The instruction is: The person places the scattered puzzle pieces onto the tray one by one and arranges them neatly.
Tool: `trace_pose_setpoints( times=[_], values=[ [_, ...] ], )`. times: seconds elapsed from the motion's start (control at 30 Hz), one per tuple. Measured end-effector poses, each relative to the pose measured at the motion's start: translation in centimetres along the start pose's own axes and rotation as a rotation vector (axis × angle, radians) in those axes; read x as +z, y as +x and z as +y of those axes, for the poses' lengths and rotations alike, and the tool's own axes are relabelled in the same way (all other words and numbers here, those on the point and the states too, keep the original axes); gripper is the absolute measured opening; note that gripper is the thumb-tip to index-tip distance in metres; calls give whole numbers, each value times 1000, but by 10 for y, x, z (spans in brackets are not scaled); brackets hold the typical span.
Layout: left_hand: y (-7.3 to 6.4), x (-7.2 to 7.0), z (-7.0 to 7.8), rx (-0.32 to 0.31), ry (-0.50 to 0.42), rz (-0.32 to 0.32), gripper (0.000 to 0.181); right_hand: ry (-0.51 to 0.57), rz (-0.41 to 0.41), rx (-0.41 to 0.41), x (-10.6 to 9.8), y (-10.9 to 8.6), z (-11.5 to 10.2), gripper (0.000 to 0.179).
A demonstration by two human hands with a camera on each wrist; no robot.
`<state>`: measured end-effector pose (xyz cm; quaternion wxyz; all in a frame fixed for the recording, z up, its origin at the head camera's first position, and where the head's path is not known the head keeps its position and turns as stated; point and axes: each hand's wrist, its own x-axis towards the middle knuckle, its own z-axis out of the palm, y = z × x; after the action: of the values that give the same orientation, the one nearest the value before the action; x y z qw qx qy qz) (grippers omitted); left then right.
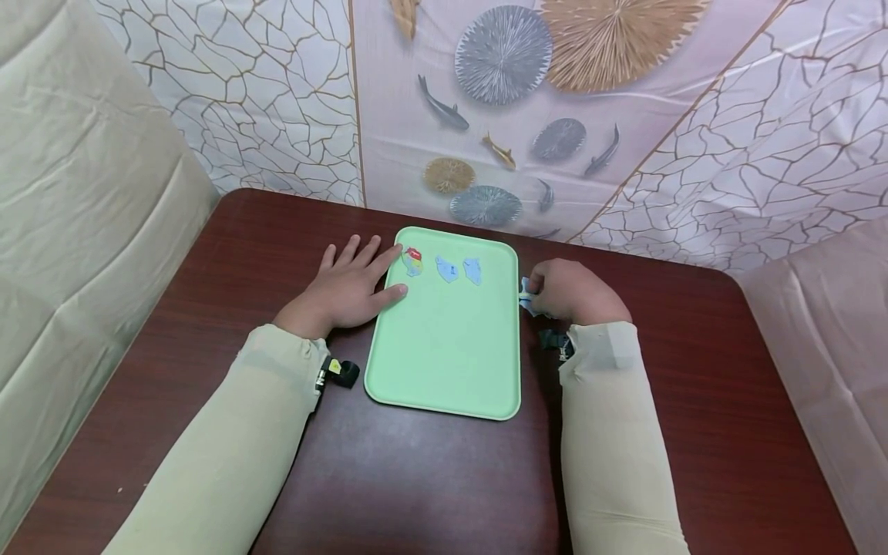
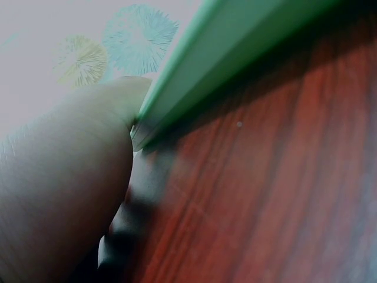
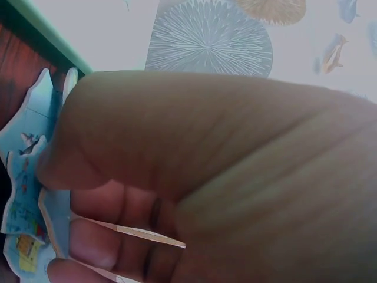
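A light green tray (image 1: pixel 444 347) lies on the table with three flat puzzle pieces near its far end. One is a red, yellow and blue piece (image 1: pixel 412 260); beside it are a pale blue piece (image 1: pixel 447 268) and another blue piece (image 1: pixel 472 270). My left hand (image 1: pixel 347 289) spreads over the tray's left rim, thumb and a fingertip on the tray. Just off the right rim, my right hand (image 1: pixel 572 291) curls around several blue printed puzzle pieces (image 3: pixel 26 183). The thumb presses on them in the right wrist view; thin pieces also show between the fingers. Their exact number is hidden.
The dark reddish-brown table (image 1: pixel 694 401) extends around the tray. A patterned cloth (image 1: pixel 444 154) hangs at the table's far edge, and pale fabric (image 1: pixel 90 193) stands along the left side. Small black wrist devices (image 1: pixel 343 373) sit by both wrists.
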<state>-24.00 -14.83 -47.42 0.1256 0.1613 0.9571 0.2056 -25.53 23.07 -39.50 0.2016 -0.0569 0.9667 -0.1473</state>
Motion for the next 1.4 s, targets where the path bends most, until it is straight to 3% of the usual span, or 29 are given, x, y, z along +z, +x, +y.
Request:
trace_pose_setpoints(
  times=[0.3, 0.83, 1.1, 1.4],
  values=[
    [2, 1, -1, 2, 1, 4, 83, 13, 13, 1, -5, -4, 3, 10],
    [1, 0, 0, 9, -2, 2, 83, 42, 212, -72, -4, 4, -4, 9],
    [1, 1, -1, 5, 5, 9, 83, 117, 272, -88, 5, 16, -12, 15],
    [2, 2, -2, 6, 4, 7, 84, 125, 350, -55, 23, 28, -22, 20]
  ],
)
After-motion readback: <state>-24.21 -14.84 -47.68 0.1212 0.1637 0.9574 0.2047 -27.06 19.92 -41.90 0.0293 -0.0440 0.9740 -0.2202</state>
